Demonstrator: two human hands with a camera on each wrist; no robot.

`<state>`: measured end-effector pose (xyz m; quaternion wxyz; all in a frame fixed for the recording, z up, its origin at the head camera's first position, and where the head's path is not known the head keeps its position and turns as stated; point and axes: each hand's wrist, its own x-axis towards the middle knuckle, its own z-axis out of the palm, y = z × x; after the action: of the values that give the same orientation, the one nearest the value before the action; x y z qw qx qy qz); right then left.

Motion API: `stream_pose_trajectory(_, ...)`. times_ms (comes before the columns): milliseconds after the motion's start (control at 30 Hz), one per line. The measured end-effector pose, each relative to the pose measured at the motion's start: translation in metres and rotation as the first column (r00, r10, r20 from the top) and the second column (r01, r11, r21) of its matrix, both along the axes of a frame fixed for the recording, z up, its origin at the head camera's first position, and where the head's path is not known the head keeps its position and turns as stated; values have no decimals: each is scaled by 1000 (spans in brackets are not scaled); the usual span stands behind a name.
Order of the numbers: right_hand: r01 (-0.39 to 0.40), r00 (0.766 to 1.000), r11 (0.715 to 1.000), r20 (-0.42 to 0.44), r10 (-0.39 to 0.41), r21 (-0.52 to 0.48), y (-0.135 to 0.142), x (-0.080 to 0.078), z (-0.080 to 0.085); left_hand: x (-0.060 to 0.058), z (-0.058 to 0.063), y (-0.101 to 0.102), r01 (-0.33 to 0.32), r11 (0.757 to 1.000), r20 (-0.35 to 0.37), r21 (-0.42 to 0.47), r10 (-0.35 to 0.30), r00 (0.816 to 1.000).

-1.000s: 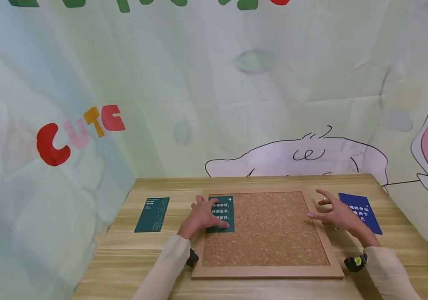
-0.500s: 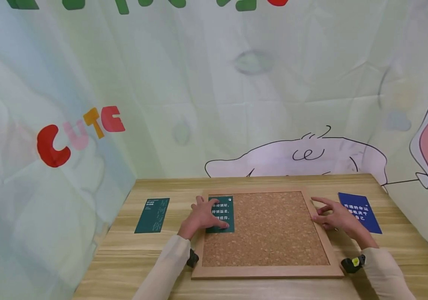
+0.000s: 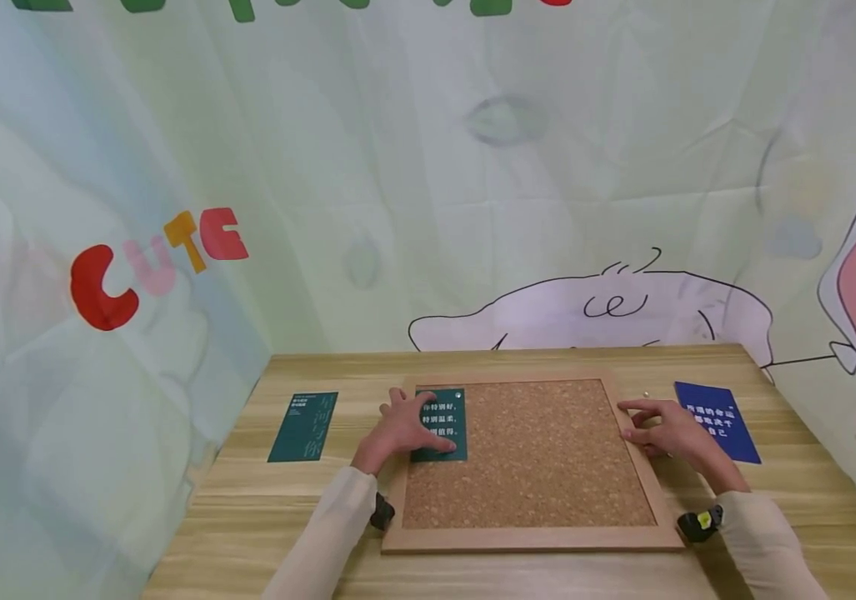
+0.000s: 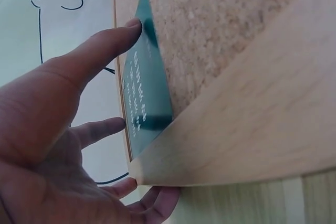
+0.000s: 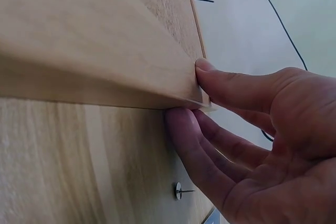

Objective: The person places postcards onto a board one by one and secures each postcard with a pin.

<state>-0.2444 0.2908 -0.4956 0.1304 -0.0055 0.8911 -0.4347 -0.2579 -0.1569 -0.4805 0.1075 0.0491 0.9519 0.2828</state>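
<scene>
A cork board [image 3: 548, 454] with a light wooden frame [image 3: 533, 540] lies on the table. On its upper left part is a green card [image 3: 444, 420] with white lettering and a small silver thumbtack at its top right corner. My left hand [image 3: 397, 429] spreads over the left frame edge, thumb and index finger touching the card. Its other fingers lie at the frame's outer edge in the left wrist view. With my right hand [image 3: 669, 435] I pinch the right side of the frame, thumb on top, fingertips against the outer side, as the right wrist view shows.
On the wooden table [image 3: 247, 533], another green card [image 3: 303, 427] lies at left and a blue card [image 3: 720, 421] at right, beside my right hand. A loose thumbtack [image 5: 179, 191] lies below my right fingers. Another small pin [image 3: 646, 394] sits beyond that hand. A printed curtain hangs behind.
My right hand has come from above the board's right edge down onto the frame, and its spread thumb and fingers have closed on it. The left hand and the cards have stayed put.
</scene>
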Motion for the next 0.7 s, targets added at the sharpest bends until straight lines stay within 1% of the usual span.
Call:
stream_pose_trajectory(200, 3, 1000, 1000, 1, -3, 12, -3, 1, 0, -1, 3, -7, -28, 998, 30, 51, 26, 999)
stream_pose_trajectory(300, -6, 1000, 1000, -5, 6, 9, -3, 3, 0, -1, 3, -17, -38, 998, 19, 41, 37, 999)
stream_pose_trajectory(367, -9, 1000, 1000, -7, 9, 5, -3, 3, 0, -1, 5, -25, -45, 999, 6, 16, 45, 999)
stream_pose_trajectory(500, -9, 1000, 1000, -7, 9, 8, -2, 2, 1, -3, 11, -48, -71, 997, -44, -40, 69, 997)
stream_pose_trajectory(600, -3, 1000, 1000, -5, 3, 14, -2, 1, 2, -5, 13, -71, -107, 992, -91, -70, 100, 991)
stream_pose_trajectory(700, -4, 1000, 1000, -4, 4, 13, -2, 0, 2, -3, 14, -96, -153, 984, -114, -90, 143, 983)
